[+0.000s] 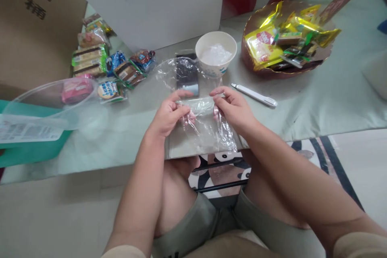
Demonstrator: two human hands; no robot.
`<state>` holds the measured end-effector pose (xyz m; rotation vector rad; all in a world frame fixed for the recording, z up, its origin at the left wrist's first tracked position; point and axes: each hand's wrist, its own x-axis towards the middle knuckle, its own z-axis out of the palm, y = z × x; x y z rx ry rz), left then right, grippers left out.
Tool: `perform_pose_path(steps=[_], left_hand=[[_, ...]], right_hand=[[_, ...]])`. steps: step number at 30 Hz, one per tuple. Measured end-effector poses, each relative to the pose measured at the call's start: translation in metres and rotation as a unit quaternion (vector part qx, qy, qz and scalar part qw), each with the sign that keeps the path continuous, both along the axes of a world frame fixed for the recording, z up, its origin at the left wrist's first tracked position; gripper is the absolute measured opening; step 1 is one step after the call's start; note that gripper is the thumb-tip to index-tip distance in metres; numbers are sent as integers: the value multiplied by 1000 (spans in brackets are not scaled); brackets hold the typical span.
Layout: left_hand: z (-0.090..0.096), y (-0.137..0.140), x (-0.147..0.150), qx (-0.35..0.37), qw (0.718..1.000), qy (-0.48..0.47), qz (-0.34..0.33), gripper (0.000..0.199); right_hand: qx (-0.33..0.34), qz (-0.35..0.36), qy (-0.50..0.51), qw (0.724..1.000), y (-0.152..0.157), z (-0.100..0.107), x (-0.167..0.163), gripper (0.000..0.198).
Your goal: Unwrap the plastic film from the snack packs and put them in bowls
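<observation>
At the far left stood a brown cardboard box (39, 44) printed with black characters, and in front of it lay a turquoise flat-sided pack (42, 153) with a white label. Clear rounded plastic, too blurred to make out, overlapped the view of a pink wrapped packet (77, 90), just beside a loose cluster of small, colourful wrapped snacks (90, 60). Near the tabletop's front edge, the left hand (172, 115) pinched one side of a clear, crinkled plastic bag (202, 133) between thumb and fingers. The bag hung spread between both hands — its upper edge drawn across, its lower part towards the person. Beyond it lay a flat dark rectangular object (186, 74), partly under clear film, near a white paper cup (215, 66) holding crumpled translucent plastic (216, 53). The right hand (234, 109) gripped the bag's other side. Further right lay a slim white cutter (254, 95), and behind it a brown, gold-rimmed bowl (272, 71) held yellow-wrapped snacks (263, 46).
</observation>
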<state>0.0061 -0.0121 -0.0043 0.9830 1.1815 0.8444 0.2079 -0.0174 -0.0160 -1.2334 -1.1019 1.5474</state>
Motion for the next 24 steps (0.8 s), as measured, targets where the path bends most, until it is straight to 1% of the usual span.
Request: perform_pose_path(steps=[5,8,11,12,14,16,18,22,24], left_hand=[[-3,3,3,68,995,-38,57,18],[-3,4,5,100,993,-45,49,14],[-1,4,5,139,988,-21,58,12],[-1,3,5,145,988,-10,59,9],[-2,2,3,130,990,23,41,6],[-5,1,2,99,993,62,6,13],[-8,1,0,99,991,86,-13,18],[-13,2,-2,192,979,69,18,14],[-13,3,-2,227,971,67,38,16]], right_hand=[[23,-50,15,998,4,4,5,9],[53,-66,28,996,4,6,9,6],[74,-82,36,993,5,4,11,10],[70,-84,38,993,5,4,12,13],[56,-82,35,994,7,1,12,17],[47,-81,28,995,9,-1,13,21],[40,-89,25,995,11,-3,14,23],[14,-97,27,995,15,-5,17,24],[8,-94,34,995,16,-5,18,24]])
